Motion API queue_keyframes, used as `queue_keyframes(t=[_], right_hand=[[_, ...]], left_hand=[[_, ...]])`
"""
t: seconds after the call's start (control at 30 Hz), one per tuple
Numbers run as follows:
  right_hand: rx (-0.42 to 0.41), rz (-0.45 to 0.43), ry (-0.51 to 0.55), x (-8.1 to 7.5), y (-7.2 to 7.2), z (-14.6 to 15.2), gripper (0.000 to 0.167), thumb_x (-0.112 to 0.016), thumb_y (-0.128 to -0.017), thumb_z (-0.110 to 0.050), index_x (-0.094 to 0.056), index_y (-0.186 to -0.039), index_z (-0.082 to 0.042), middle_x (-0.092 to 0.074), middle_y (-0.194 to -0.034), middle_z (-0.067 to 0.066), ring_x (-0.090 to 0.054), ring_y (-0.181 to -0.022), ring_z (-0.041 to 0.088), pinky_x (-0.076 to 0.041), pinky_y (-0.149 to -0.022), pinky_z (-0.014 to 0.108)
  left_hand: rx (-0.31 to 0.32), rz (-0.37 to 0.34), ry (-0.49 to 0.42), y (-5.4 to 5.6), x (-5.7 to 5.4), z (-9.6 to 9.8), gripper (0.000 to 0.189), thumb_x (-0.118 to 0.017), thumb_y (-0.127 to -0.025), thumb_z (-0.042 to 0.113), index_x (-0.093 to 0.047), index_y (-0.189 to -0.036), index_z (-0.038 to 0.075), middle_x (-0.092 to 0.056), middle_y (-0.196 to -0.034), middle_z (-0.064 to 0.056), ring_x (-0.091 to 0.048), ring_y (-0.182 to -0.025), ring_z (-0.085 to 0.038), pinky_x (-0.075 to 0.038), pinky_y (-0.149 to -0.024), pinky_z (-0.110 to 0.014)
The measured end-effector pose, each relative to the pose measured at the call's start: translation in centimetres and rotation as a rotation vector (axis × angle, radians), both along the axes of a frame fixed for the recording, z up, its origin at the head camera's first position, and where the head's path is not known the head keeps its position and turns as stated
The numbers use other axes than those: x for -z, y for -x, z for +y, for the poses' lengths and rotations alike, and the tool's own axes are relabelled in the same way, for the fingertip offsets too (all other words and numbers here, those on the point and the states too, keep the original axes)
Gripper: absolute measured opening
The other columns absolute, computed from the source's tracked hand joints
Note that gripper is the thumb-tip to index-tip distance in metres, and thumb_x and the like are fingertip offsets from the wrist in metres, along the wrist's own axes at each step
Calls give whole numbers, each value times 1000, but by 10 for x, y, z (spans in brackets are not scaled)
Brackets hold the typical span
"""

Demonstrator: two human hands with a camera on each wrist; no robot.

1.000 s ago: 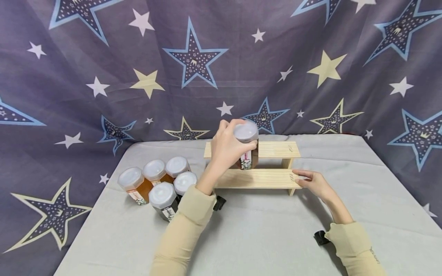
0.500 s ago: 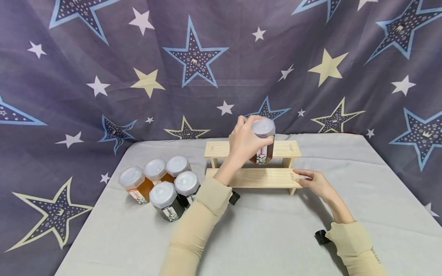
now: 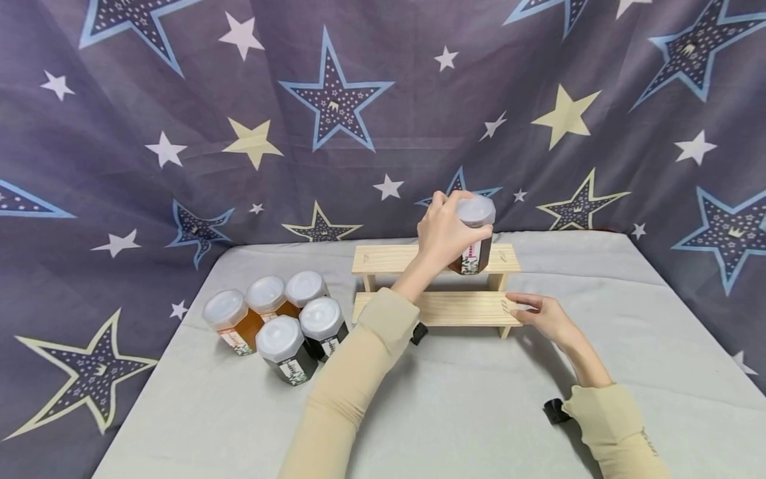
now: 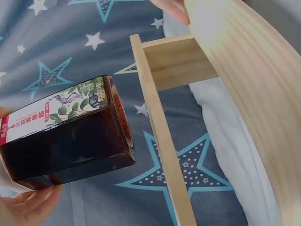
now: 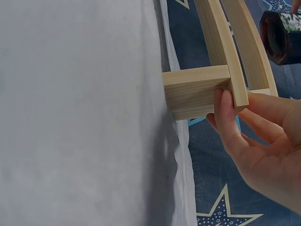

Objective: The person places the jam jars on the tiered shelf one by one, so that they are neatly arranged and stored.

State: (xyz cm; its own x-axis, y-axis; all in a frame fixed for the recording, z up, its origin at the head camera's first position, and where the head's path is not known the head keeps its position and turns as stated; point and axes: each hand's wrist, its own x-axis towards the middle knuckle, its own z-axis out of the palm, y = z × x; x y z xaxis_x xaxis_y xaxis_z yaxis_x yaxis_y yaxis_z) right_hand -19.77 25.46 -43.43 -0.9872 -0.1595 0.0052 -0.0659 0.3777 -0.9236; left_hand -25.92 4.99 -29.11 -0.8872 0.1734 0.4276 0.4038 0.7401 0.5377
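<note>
The left grip (image 3: 444,229) partly hides the jar (image 4: 68,136) it clasps; the right grip (image 3: 546,318) pinches the shelf (image 3: 461,309).

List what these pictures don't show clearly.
Head: part of the shelf, behind the left sleeve.
Head: fine print on the standing jars, too small.
Left wrist: the held jar, its top partly past the left edge.
Right wrist: most of its label, past the right edge.
</note>
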Motion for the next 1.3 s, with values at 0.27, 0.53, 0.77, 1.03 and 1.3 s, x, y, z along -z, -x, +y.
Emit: queue_keyframes(t=[0.27, 0.53, 0.77, 1.03, 1.3], right_hand=[[3, 2, -2, 1, 0, 0, 40, -54, -84, -2, -45, -120, 13, -48, -117, 31, -56, -76, -3, -48, -67, 18], [1, 5, 13, 2, 0, 0, 40, -55, -84, -2, -45, -120, 14, -50, -113, 32, -57, -75, -2, -48, -67, 18], [-4, 10, 22, 4, 2, 1, 40, -54, -83, -1, -45, -120, 14, -50, -113, 33, -58, -74, -2, -48, -66, 19], [-10, 13, 29, 4, 2, 1, 41, -54, -84, -1, -44, -120, 15, -48, -115, 33, -58, -75, -1, -49, -67, 20], [-9, 18, 8, 5, 2, 2, 41, -55, -84, -5, -45, -120, 14, -49, -115, 32, -57, -77, -3, -48, -68, 18]], left_hand=[[22, 12, 7, 11, 6, 12, 57, -69, -65, 47, -53, -115, 26, -46, -99, -1, -49, -81, -12, -41, -61, -26], [12, 16, 12, 20, 13, 19, 57, -68, -65, 50, -53, -115, 27, -45, -95, 1, -48, -78, -11, -39, -57, -23], [10, 12, 1, 29, 17, 23, 58, -68, -66, 51, -53, -116, 27, -45, -96, 1, -50, -79, -11, -41, -59, -24], [5, 2, 12, 32, 19, 26, 61, -68, -66, 54, -53, -118, 27, -45, -97, 1, -50, -81, -12, -42, -63, -25], [12, 54, 3, 30, 24, 24, 65, -68, -63, 58, -53, -119, 27, -46, -96, -1, -49, -84, -12, -41, -66, -23]])
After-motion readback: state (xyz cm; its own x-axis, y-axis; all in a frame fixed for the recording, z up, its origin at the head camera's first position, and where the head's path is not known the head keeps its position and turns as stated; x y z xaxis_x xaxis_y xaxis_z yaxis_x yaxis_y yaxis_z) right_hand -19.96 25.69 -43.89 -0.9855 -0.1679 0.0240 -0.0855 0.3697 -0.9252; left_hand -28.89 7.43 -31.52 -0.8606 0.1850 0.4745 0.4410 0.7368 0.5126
